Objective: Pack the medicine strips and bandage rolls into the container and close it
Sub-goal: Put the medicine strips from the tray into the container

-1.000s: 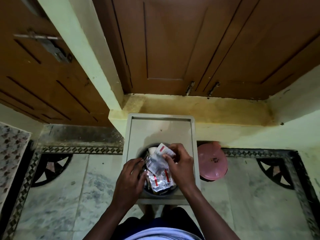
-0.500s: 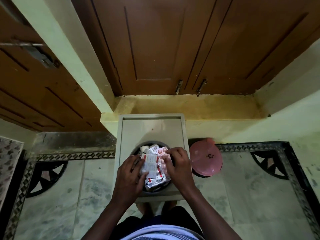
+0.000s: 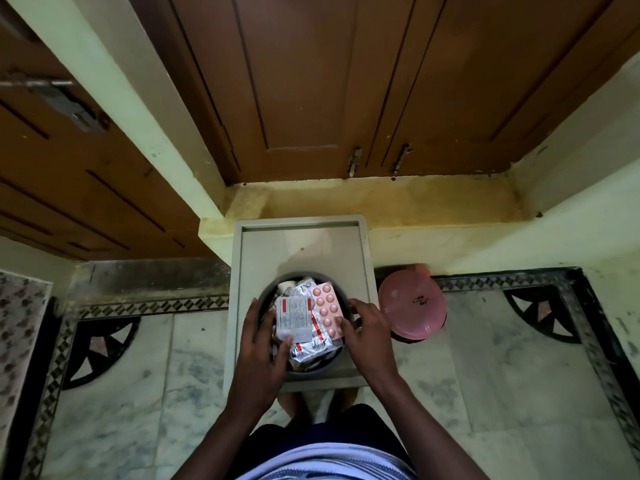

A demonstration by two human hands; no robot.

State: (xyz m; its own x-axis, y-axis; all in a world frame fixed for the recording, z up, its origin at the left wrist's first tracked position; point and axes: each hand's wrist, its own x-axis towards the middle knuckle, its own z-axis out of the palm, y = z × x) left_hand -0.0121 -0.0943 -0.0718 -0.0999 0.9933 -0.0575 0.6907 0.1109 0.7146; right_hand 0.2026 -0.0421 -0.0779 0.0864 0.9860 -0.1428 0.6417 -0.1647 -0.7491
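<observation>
Change: a second ago the right hand (image 3: 367,336) held a strip above the container (image 3: 266,299); now it lies flat inside, fingers (image 3: 341,323) spread, touching the pink strip (image 3: 327,311).
Left hand (image 3: 261,348): open fingers pressing the white-backed strip (image 3: 293,317), gripping nothing.
Container: round, dark, uncovered, heaped with foil strips, on the pale surface (image 3: 301,247).
Lid (image 3: 412,308): pink, on the floor (image 3: 485,358) just right of the surface.

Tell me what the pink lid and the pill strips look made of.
Pink lid: likely plastic, smooth with a dull sheen and a moulded tab. Pill strips: silver ones look like crinkled foil catching light; the pink-pill strip seems a clear plastic blister, though its backing is hidden.
</observation>
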